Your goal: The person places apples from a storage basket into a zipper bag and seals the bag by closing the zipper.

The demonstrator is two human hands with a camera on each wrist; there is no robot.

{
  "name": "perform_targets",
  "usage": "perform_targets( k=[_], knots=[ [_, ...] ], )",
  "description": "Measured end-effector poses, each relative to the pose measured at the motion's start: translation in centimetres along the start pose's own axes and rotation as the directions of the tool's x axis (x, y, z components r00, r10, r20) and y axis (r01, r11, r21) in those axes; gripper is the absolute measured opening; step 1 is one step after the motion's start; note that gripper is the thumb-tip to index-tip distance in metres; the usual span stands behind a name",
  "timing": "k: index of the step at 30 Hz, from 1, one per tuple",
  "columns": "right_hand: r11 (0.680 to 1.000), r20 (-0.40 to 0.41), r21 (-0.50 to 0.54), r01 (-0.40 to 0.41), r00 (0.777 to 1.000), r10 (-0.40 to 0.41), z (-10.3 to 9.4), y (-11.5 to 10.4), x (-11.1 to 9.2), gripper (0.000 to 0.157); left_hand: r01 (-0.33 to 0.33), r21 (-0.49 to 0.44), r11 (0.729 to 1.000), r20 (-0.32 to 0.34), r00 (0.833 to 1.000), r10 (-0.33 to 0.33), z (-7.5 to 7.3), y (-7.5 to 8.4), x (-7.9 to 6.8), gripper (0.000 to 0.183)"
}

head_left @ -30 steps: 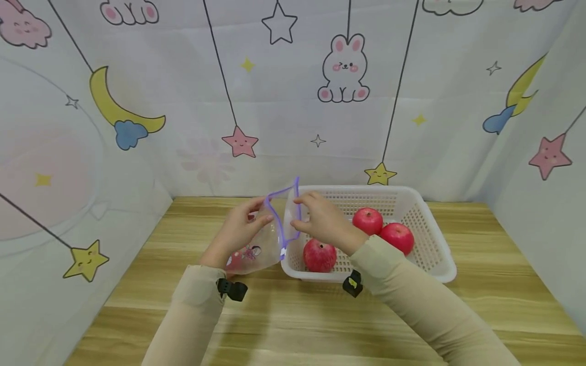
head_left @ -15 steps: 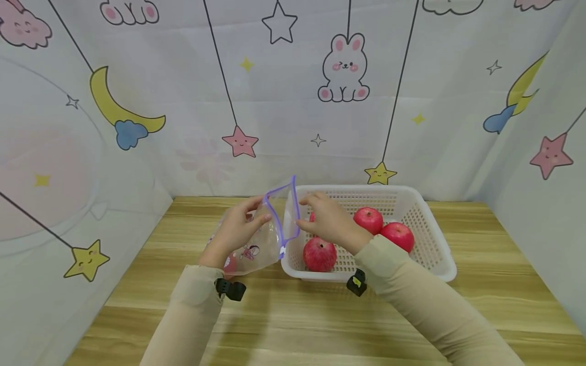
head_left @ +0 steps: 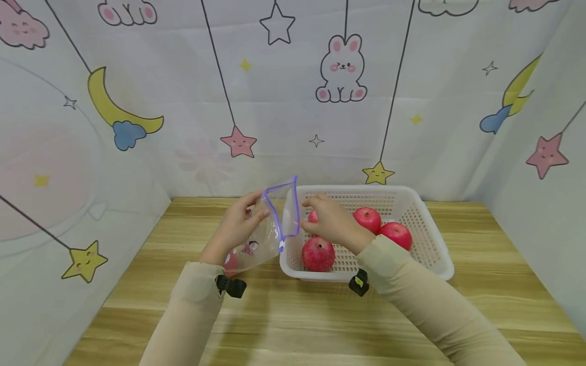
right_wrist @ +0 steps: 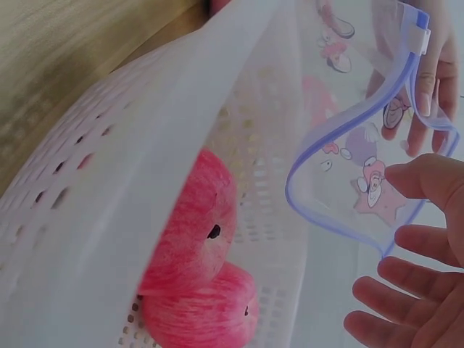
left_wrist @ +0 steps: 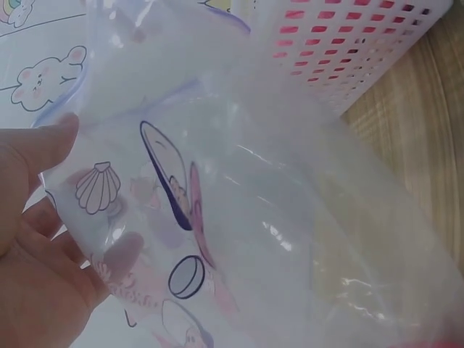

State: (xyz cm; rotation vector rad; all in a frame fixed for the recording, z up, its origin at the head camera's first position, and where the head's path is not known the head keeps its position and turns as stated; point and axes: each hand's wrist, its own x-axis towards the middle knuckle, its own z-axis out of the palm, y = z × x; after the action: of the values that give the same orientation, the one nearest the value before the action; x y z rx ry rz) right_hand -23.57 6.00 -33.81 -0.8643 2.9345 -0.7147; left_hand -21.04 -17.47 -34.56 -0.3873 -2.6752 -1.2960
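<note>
My left hand (head_left: 238, 223) holds a clear zip bag (head_left: 258, 246) by its side, the thumb lying on the plastic in the left wrist view. Its purple-edged mouth gapes toward the basket, and a white slider (right_wrist: 418, 40) sits at one corner. My right hand (head_left: 336, 223) is just right of the mouth, fingers spread and slightly bent, holding nothing. Red apples lie in the white basket: one in front (head_left: 318, 254), two farther right (head_left: 367, 219), and another (head_left: 313, 216) partly behind the right hand. A reddish patch shows at the bag's lower end; I cannot tell if it is print or fruit.
The white perforated plastic basket (head_left: 439, 254) stands on a wood-grain table (head_left: 293, 325), right of the bag. A white cloth (head_left: 293, 117) printed with stars, moons and rabbits hangs behind and at both sides. Black straps with small devices (head_left: 235, 287) are on both wrists.
My right hand has drawn back slightly to the right, off the bag's mouth, and uncovered part of an apple. The left hand keeps its hold on the bag with little movement.
</note>
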Motion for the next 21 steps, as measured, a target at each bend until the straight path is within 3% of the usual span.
perform_targets(
  k=[21],
  knots=[
    [0.998,0.02,0.0,-0.062,0.998,0.062,-0.6,1.4,-0.5,0.052,-0.02,-0.043,0.999,-0.027,0.999,0.019,0.2,-0.3,1.7,0.049]
  ],
)
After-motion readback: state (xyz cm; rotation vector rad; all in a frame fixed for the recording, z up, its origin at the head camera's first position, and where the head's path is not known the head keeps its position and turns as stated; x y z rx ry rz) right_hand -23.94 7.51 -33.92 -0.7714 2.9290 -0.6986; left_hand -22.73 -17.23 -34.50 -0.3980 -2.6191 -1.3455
